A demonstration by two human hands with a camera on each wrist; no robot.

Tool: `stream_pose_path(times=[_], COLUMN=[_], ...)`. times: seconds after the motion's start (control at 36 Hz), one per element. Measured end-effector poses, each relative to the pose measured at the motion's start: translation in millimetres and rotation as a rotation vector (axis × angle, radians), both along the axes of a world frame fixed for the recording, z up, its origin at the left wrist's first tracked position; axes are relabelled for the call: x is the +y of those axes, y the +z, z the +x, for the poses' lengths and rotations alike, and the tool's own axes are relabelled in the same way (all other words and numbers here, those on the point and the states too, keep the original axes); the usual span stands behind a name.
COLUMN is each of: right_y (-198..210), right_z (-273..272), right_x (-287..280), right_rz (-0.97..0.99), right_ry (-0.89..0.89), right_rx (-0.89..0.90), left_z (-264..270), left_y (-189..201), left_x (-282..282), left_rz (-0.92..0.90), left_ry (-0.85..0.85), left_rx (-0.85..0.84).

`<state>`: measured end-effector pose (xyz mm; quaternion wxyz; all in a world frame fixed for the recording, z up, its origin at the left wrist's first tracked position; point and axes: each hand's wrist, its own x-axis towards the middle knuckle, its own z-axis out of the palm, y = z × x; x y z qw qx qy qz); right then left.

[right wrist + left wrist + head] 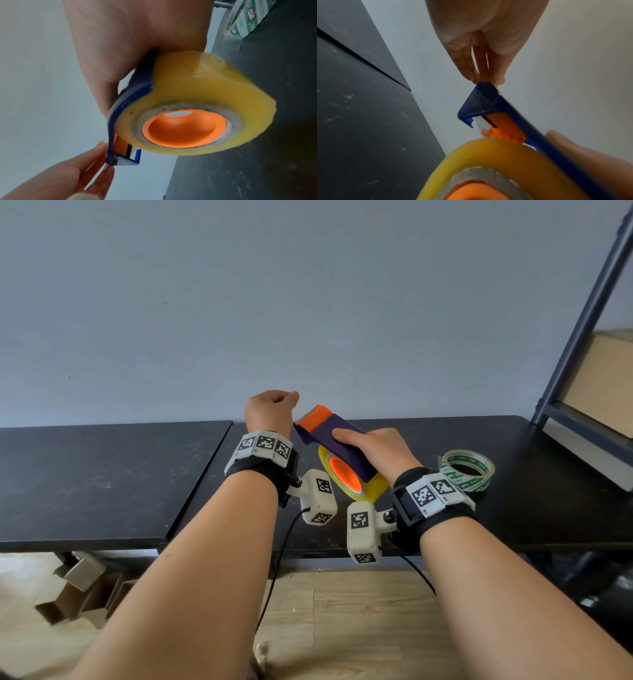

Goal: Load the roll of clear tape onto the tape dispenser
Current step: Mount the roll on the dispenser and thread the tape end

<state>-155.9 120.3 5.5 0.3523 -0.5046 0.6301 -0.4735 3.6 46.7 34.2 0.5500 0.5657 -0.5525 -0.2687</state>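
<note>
My right hand [371, 448] grips the blue tape dispenser [340, 436] above the black table [102, 474], its orange toothed cutter [313, 416] pointing up and away. The yellowish clear tape roll [375, 487] sits on the dispenser's orange hub [344, 474]; the right wrist view shows the roll [197, 88] around the hub [181, 128]. My left hand [292, 399] pinches a thin clear tape end just above the cutter. In the left wrist view its fingertips [488, 79] meet at the dispenser's front [479, 105].
A second roll with green print [467, 470] lies flat on the table to the right of my right wrist. A dark metal rack [582, 337] holding a cardboard box [603, 385] stands at the far right. Cardboard scraps [78, 594] lie on the wooden floor below.
</note>
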Motion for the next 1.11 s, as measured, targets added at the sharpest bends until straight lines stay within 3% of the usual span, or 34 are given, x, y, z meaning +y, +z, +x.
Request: stream_pose_path(times=[0.17, 0.42, 0.58, 0.72, 0.86, 0.97, 1.11], right_y=[-8.6, -21.0, -22.7, -24.5, -25.6, -25.2, -22.7], right_z=[1.0, 1.1, 0.2, -9.8, -4.7, -4.6, -7.4], right_x=[-7.9, -10.0, -11.2, -17.0, -17.5, -15.6, -16.8], right_rz=[-0.013, -0.003, -0.001, 0.021, -0.006, -0.013, -0.056], right_ry=[-0.081, -0.142, -0.147, -0.278, -0.212, -0.174, -0.129], right_rx=[0.028, -0.033, -0.05, -0.122, -0.029, 0.002, 0.162], left_z=[-5.1, -10.1, -10.2, -14.2, -13.5, -8.6, -4.3], left_y=[-0.4, -14.1, -17.3, -10.4, -0.1, -7.0, -18.0], left_x=[5.1, 8.3, 10.7, 15.5, 11.9, 6.8, 4.9], left_rz=[-0.028, -0.012, -0.032, -0.062, -0.105, -0.083, -0.041], left_ry=[-0.137, -0.182, -0.195, -0.222, -0.131, -0.081, -0.061], left_rx=[-0.024, -0.101, -0.095, -0.008, 0.014, 0.012, -0.044])
